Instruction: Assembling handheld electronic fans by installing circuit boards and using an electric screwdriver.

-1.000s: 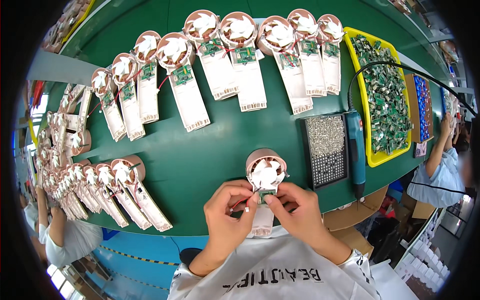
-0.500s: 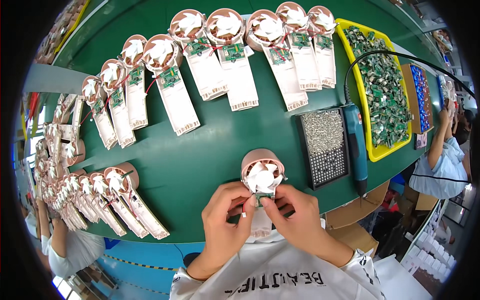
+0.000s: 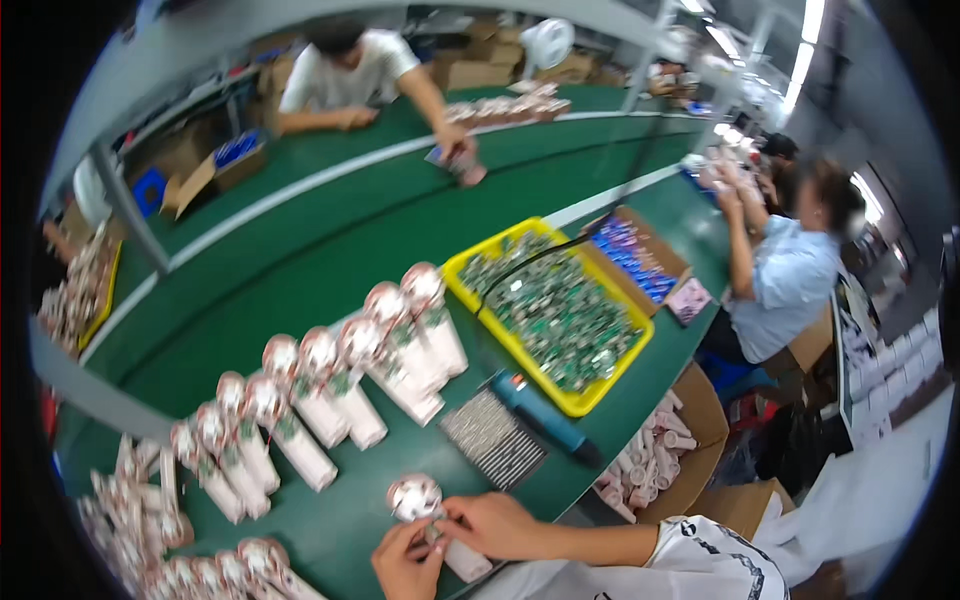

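In front of me lies a pink handheld-fan half (image 3: 465, 562) with a round head and white blades (image 3: 414, 496). My left hand (image 3: 405, 562) is closed at its near left side, thumb and fingers pinching at a small green circuit board (image 3: 433, 534) below the fan head. From the right, my right hand (image 3: 497, 526) reaches over the handle, its fingertips closed on the same board. Motion blur hides the wires and the exact finger contact. Several like fan halves (image 3: 305, 455) with boards on them stand in a slanting row beyond my hands.
A yellow tray (image 3: 572, 403) of circuit boards stands right of the row. Nearer lie a blue-green electric screwdriver (image 3: 545, 420) and a screw tray (image 3: 493, 437). More fan parts crowd the left. A carton of pink parts (image 3: 700, 450) sits below the table's right edge. Co-workers (image 3: 790, 290) sit nearby.
My view has swung up and to the right, showing co-workers and the far bench. The hands stay at the same fan half, which now appears lower in view.
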`<action>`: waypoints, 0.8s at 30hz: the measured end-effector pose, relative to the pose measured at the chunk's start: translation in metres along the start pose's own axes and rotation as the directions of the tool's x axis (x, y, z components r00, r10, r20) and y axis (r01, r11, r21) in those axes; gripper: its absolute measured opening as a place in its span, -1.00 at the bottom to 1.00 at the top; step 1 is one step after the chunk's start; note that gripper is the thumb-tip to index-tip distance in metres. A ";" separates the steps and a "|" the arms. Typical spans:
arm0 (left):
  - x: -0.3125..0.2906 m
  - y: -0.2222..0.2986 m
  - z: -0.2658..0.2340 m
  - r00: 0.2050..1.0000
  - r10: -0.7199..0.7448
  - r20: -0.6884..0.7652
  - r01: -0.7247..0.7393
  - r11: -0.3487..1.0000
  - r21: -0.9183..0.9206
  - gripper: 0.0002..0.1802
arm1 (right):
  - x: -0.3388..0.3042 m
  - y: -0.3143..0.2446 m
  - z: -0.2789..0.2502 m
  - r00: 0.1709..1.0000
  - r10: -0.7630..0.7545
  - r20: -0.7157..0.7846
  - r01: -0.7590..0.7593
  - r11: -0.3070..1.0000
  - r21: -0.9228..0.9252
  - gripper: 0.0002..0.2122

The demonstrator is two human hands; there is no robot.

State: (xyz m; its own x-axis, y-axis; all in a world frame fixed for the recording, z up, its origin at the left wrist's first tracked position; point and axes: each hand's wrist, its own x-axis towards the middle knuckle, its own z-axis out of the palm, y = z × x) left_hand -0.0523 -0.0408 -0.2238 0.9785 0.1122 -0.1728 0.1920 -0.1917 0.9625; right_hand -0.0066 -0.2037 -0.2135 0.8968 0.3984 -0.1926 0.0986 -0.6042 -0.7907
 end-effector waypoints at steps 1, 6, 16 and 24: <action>-0.003 0.001 0.001 1.000 -0.025 0.005 0.025 0.999 0.023 -0.69 | 0.000 0.001 0.000 1.000 -0.011 -0.015 0.011 1.000 -0.015 -0.76; -0.006 0.015 -0.002 0.993 -0.082 0.080 0.071 0.988 0.140 -0.68 | -0.006 -0.002 0.001 0.999 0.000 -0.054 -0.003 0.998 -0.067 -0.73; -0.005 -0.008 -0.001 1.000 -0.015 0.006 0.015 0.995 -0.094 -0.69 | -0.016 -0.013 0.000 0.982 -0.051 -0.184 0.072 0.991 0.113 -0.75; -0.010 -0.012 -0.006 1.000 -0.009 -0.006 0.009 0.999 -0.041 -0.60 | -0.056 0.028 -0.057 0.637 -0.385 -0.668 0.264 0.923 -0.281 -0.73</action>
State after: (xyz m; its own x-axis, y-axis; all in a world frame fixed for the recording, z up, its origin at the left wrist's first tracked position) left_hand -0.0651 -0.0340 -0.2328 0.9763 0.1196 -0.1805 0.1975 -0.1507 0.9686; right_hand -0.0290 -0.2822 -0.1914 0.8211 0.0259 0.5701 0.4490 -0.6460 -0.6173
